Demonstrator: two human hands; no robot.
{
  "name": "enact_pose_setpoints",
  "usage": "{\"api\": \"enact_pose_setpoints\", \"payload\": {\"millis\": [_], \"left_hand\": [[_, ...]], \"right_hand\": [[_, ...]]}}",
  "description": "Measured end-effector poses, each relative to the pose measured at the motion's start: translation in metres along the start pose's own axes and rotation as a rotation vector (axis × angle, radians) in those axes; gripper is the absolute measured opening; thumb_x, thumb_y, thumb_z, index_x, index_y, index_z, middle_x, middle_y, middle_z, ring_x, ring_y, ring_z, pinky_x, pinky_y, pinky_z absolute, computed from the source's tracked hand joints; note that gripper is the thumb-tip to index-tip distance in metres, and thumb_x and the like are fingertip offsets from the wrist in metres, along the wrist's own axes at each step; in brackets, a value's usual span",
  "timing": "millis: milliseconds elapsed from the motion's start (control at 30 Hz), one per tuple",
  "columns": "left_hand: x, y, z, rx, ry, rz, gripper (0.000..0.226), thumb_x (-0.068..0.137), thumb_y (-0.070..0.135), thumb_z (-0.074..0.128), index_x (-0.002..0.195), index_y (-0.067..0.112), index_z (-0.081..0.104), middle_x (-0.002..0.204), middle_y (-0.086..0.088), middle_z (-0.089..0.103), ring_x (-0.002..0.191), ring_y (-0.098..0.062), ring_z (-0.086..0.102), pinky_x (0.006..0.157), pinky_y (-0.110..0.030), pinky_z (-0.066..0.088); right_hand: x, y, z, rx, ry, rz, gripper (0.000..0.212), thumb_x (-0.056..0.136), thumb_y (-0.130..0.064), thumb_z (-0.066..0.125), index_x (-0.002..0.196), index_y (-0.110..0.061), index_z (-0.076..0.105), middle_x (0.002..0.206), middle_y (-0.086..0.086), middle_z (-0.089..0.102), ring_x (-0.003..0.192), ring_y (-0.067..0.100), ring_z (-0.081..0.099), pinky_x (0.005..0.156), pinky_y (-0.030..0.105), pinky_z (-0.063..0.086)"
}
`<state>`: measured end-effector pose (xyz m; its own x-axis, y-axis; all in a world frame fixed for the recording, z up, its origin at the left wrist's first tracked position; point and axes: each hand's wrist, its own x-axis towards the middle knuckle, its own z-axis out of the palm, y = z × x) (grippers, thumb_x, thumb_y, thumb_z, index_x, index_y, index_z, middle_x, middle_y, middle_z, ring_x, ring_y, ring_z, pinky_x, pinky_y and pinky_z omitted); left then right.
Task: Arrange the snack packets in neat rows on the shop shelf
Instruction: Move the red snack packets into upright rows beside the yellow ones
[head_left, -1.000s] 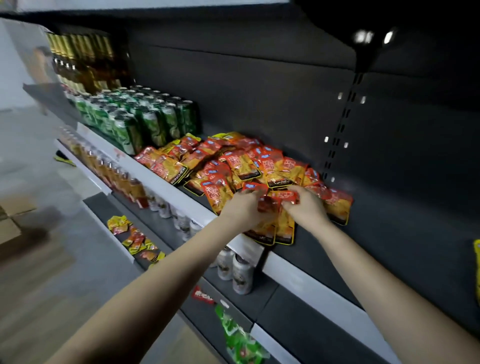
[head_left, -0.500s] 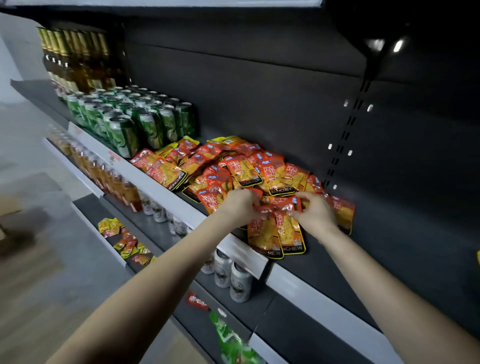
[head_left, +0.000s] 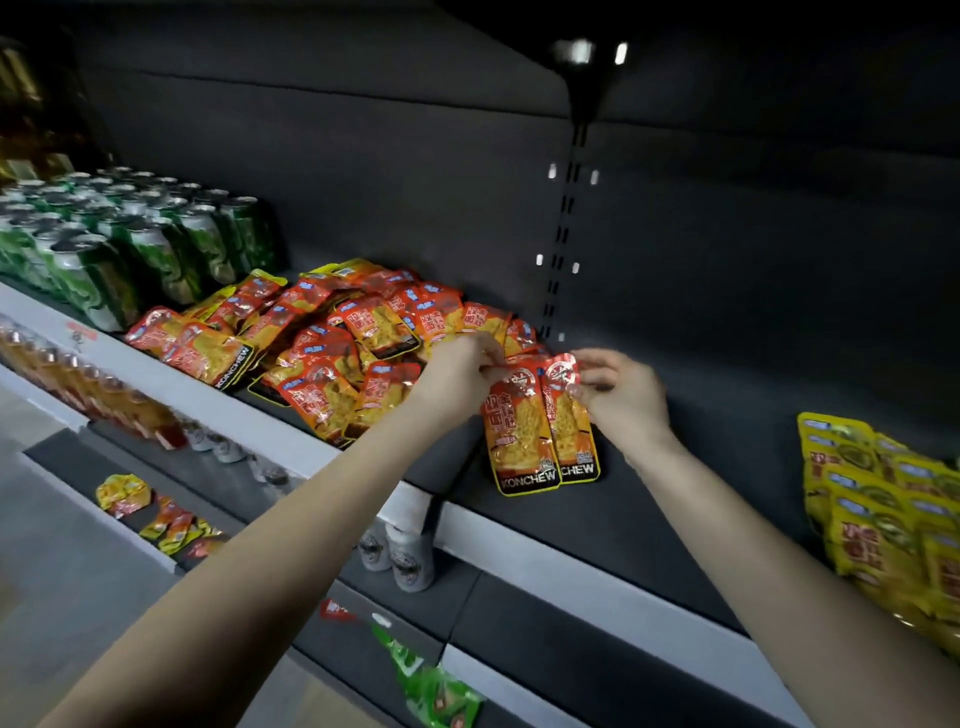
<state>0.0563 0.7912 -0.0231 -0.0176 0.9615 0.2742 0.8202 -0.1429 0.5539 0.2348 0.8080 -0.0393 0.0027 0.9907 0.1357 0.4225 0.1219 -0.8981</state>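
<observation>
A loose heap of orange-red snack packets (head_left: 332, 353) lies on the dark shelf (head_left: 649, 519). Just right of the heap, two packets lie flat side by side. My left hand (head_left: 462, 369) pinches the top of the left packet (head_left: 519, 431). My right hand (head_left: 621, 395) pinches the top of the right packet (head_left: 569, 421). Both packets point their black bottom bands toward the shelf's front edge.
Green cans (head_left: 130, 244) stand left of the heap. Yellow snack packets (head_left: 893, 519) are stacked at the far right. The white shelf lip (head_left: 571, 566) runs along the front. Lower shelves hold bottles (head_left: 104, 384), white cans (head_left: 405, 551) and scattered packets (head_left: 156, 514).
Both hands drew the two packets rightward out of the heap and laid them flat side by side. The view has shifted right, and the yellow packets came into sight.
</observation>
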Motion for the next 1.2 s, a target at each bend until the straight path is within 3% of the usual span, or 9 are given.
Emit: {"api": "enact_pose_setpoints", "payload": {"millis": [300, 400, 533, 667, 800, 900, 1067, 1133, 1200], "left_hand": [[0.031, 0.08, 0.081, -0.092, -0.182, 0.176, 0.026, 0.089, -0.003, 0.049, 0.112, 0.008, 0.052, 0.109, -0.009, 0.065, 0.103, -0.023, 0.062, 0.085, -0.029, 0.048], [0.041, 0.098, 0.105, -0.069, -0.254, 0.193, 0.036, 0.084, -0.01, 0.043, 0.112, 0.013, 0.051, 0.107, -0.01, 0.065, 0.102, -0.025, 0.062, 0.085, -0.038, 0.052], [0.05, 0.112, 0.127, -0.009, -0.285, 0.225, 0.04, 0.08, -0.012, 0.037, 0.105, 0.014, 0.053, 0.104, -0.014, 0.065, 0.092, -0.029, 0.064, 0.074, -0.034, 0.052], [0.054, 0.113, 0.14, -0.006, -0.3, 0.273, 0.035, 0.081, -0.011, 0.039, 0.101, 0.012, 0.057, 0.107, -0.014, 0.056, 0.083, -0.03, 0.06, 0.07, -0.03, 0.047], [0.048, 0.109, 0.143, 0.147, -0.328, 0.384, 0.031, 0.092, 0.013, 0.045, 0.114, 0.023, 0.064, 0.132, -0.002, 0.052, 0.117, -0.03, 0.05, 0.1, -0.036, 0.041], [0.032, 0.109, 0.127, 0.246, -0.38, 0.468, 0.037, 0.096, 0.029, 0.041, 0.131, 0.027, 0.052, 0.146, 0.001, 0.039, 0.128, -0.029, 0.042, 0.107, -0.037, 0.035], [-0.003, 0.112, 0.113, 0.375, -0.585, 0.523, 0.059, 0.097, 0.042, 0.038, 0.145, 0.011, 0.026, 0.156, -0.006, 0.019, 0.14, -0.027, 0.025, 0.112, -0.04, 0.03], [-0.006, 0.114, 0.12, 0.445, -0.647, 0.51, 0.062, 0.099, 0.04, 0.031, 0.148, 0.007, 0.014, 0.158, -0.01, 0.005, 0.145, -0.028, 0.012, 0.116, -0.039, 0.021], [0.0, 0.116, 0.126, 0.46, -0.671, 0.508, 0.06, 0.101, 0.035, 0.026, 0.15, 0.007, 0.003, 0.158, -0.012, -0.004, 0.146, -0.027, 0.004, 0.117, -0.038, 0.013]], "right_hand": [[-0.014, 0.039, -0.107, -0.148, 0.31, 0.101, 0.034, 0.085, -0.006, 0.064, 0.117, -0.016, 0.06, 0.099, 0.004, 0.072, 0.094, 0.018, 0.066, 0.08, 0.033, 0.054], [-0.019, 0.051, -0.127, -0.248, 0.396, 0.117, 0.036, 0.085, -0.004, 0.063, 0.119, -0.015, 0.059, 0.099, 0.004, 0.072, 0.095, 0.016, 0.064, 0.079, 0.021, 0.046], [-0.019, 0.065, -0.142, -0.386, 0.441, 0.161, 0.037, 0.086, -0.006, 0.062, 0.122, -0.013, 0.058, 0.1, 0.004, 0.07, 0.091, 0.017, 0.064, 0.076, 0.015, 0.04], [-0.02, 0.073, -0.139, -0.44, 0.414, 0.197, 0.042, 0.089, -0.007, 0.059, 0.13, -0.014, 0.053, 0.104, 0.006, 0.067, 0.098, 0.018, 0.065, 0.083, 0.018, 0.045], [-0.03, 0.073, -0.131, -0.592, 0.364, 0.139, 0.043, 0.088, -0.006, 0.055, 0.13, -0.016, 0.053, 0.131, 0.007, 0.054, 0.121, 0.02, 0.051, 0.1, 0.02, 0.035], [-0.039, 0.066, -0.131, -0.688, 0.2, 0.088, 0.044, 0.087, -0.007, 0.057, 0.13, -0.014, 0.054, 0.143, 0.003, 0.042, 0.132, 0.016, 0.041, 0.106, 0.015, 0.024], [-0.055, 0.065, -0.113, -0.866, -0.068, 0.092, 0.042, 0.095, -0.023, 0.048, 0.136, -0.014, 0.045, 0.154, 0.004, 0.024, 0.138, 0.025, 0.033, 0.109, 0.035, 0.035], [-0.056, 0.067, -0.106, -0.914, -0.115, 0.117, 0.044, 0.096, -0.015, 0.044, 0.139, -0.01, 0.04, 0.156, 0.009, 0.016, 0.142, 0.027, 0.023, 0.11, 0.038, 0.035], [-0.051, 0.065, -0.107, -0.956, -0.136, 0.122, 0.049, 0.09, -0.002, 0.047, 0.138, -0.008, 0.041, 0.154, 0.012, 0.018, 0.139, 0.03, 0.028, 0.107, 0.038, 0.038]]}}
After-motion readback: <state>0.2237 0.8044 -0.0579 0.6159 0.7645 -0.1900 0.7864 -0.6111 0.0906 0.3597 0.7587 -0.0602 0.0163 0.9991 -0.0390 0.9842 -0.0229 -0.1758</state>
